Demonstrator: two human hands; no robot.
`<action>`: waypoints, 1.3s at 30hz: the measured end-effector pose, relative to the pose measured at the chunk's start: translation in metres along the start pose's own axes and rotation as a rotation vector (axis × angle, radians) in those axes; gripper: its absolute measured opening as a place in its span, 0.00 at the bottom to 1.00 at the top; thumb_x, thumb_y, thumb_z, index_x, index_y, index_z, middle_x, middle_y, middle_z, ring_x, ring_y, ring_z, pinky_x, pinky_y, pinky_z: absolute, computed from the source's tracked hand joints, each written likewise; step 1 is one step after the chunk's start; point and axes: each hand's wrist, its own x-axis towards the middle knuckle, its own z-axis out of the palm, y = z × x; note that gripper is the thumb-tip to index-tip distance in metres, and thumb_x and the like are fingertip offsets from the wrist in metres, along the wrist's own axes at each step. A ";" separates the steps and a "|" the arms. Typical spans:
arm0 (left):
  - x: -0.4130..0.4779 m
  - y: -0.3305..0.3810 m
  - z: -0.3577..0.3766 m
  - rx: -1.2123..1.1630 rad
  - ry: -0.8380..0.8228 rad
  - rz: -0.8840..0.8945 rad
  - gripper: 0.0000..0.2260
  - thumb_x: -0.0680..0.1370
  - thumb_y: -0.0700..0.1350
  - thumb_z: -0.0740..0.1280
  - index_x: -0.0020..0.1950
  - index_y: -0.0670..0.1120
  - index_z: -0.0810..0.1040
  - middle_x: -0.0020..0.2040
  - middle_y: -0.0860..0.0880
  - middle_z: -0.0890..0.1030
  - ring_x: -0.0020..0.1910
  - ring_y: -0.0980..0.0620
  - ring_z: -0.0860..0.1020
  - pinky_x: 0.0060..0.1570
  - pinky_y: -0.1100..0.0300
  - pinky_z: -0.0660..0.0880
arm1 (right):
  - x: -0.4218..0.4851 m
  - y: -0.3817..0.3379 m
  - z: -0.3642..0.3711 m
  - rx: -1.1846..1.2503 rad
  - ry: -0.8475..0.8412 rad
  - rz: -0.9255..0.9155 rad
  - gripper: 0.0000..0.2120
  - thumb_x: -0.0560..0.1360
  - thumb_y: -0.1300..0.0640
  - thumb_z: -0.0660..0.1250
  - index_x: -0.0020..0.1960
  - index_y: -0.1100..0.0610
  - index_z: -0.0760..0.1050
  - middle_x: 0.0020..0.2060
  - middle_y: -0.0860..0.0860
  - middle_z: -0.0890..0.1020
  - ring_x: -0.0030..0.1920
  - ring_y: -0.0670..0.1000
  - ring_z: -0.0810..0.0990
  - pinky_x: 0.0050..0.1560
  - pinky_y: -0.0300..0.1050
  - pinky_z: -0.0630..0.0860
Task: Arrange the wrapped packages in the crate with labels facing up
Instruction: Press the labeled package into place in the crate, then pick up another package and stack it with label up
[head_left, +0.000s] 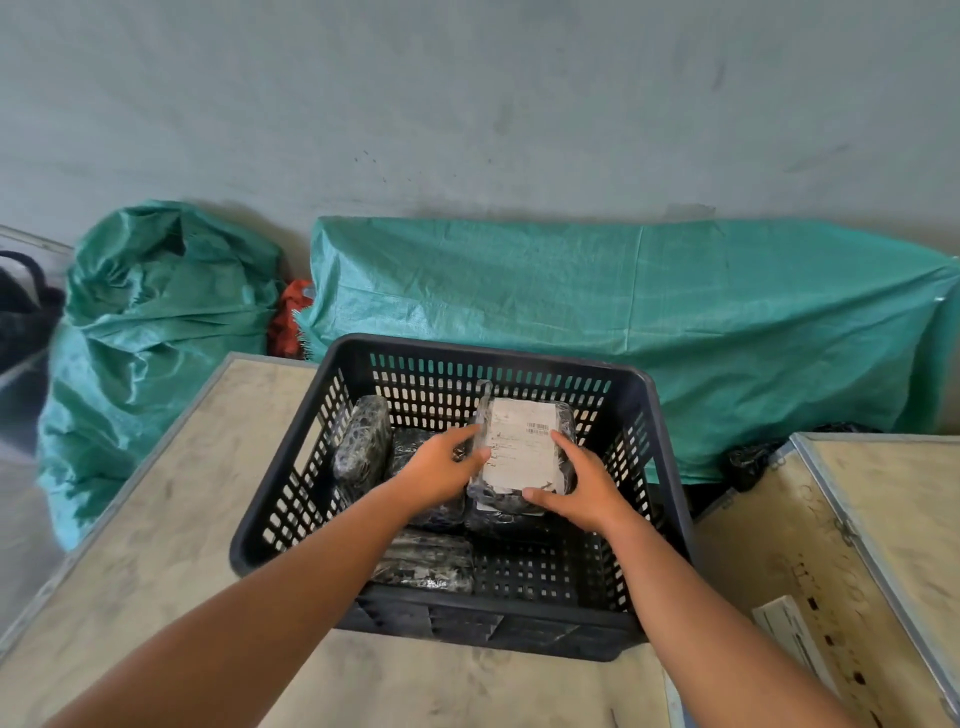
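Nearest in the black slotted crate (644, 467), a dark wrapped package (423, 564) lies label unseen, then the left hand (441, 470) and right hand (587, 493) grasp the white-labelled package (522, 449) label-up, while an upright package (363, 441) beyond likely needs laying flat.

Probably a warehouse or storeroom: bare concrete wall (467, 104), green woven sacks (156, 338), metal-edged wooden crates (857, 519), a black plastic crate (660, 467).

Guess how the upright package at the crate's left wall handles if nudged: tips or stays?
The upright package stands on a narrow edge against the crate wall, so it probably tips inward. Its glossy wrap looks slippery. It holds a blocky shape, so it's likely stiff.
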 end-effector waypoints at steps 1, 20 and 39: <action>-0.009 0.002 -0.008 -0.011 0.020 0.016 0.23 0.82 0.56 0.66 0.77 0.55 0.70 0.70 0.49 0.78 0.52 0.54 0.83 0.48 0.59 0.80 | -0.002 -0.002 0.000 -0.009 0.020 0.001 0.52 0.67 0.39 0.81 0.83 0.45 0.57 0.81 0.55 0.58 0.79 0.58 0.60 0.78 0.57 0.62; -0.115 -0.079 -0.127 0.034 0.478 -0.075 0.16 0.79 0.50 0.70 0.56 0.73 0.77 0.53 0.54 0.83 0.40 0.59 0.83 0.37 0.64 0.77 | 0.031 -0.141 0.109 -0.274 -0.112 -0.385 0.32 0.77 0.51 0.76 0.77 0.56 0.69 0.75 0.56 0.71 0.77 0.57 0.66 0.75 0.52 0.61; -0.113 -0.081 -0.127 -0.171 0.461 -0.130 0.14 0.82 0.38 0.65 0.59 0.57 0.79 0.49 0.59 0.82 0.21 0.61 0.70 0.22 0.72 0.64 | 0.081 -0.104 0.201 -1.074 -0.417 -0.115 0.54 0.78 0.56 0.74 0.78 0.65 0.30 0.78 0.69 0.36 0.77 0.76 0.41 0.73 0.76 0.56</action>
